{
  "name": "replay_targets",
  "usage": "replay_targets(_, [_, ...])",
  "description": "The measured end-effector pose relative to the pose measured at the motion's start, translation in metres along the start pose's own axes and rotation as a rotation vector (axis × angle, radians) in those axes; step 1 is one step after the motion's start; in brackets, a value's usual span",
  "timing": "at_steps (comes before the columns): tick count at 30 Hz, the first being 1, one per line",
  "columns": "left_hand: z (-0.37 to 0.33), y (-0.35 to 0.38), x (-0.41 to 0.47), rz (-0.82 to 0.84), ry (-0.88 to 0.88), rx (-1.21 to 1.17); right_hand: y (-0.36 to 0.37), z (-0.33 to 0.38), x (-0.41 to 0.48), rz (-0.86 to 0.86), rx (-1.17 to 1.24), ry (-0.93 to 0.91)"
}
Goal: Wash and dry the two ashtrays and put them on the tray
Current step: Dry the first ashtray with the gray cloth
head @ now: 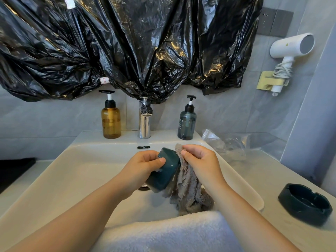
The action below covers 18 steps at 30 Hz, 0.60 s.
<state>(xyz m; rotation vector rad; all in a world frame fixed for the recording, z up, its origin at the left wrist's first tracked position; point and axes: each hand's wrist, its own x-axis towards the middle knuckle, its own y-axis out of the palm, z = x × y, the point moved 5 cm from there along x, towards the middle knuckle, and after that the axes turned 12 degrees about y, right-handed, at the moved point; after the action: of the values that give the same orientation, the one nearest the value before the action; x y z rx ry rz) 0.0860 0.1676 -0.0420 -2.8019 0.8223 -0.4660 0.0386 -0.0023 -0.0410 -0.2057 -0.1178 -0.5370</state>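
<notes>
My left hand (145, 163) grips a dark teal ashtray (164, 171), held on its side above the white sink basin (87, 171). Against the ashtray's right face my right hand (199, 159) pinches a grey cloth (189, 190), whose loose end hangs down into the basin. A second ashtray (305, 203), dark and octagonal, sits upright on the counter at the right. A dark slab (14, 171) at the left edge may be the tray, but I cannot tell.
A chrome faucet (144, 122) stands behind the basin between an amber pump bottle (111, 120) and a dark teal pump bottle (187, 122). A white towel (172, 233) drapes over the sink's front edge. Crumpled clear plastic (229, 142) lies on the right counter. A hair dryer (289, 51) hangs on the wall.
</notes>
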Motion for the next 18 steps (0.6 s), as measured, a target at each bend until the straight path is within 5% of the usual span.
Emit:
replay_targets(8, [0.000,0.004,-0.002,0.061,0.045,0.077,0.009,0.018,-0.014,0.004,-0.164,-0.235])
replay_targets(18, [-0.006,0.001,-0.003,0.026,0.086,0.191,-0.007,-0.003,-0.001,-0.092,-0.155,0.016])
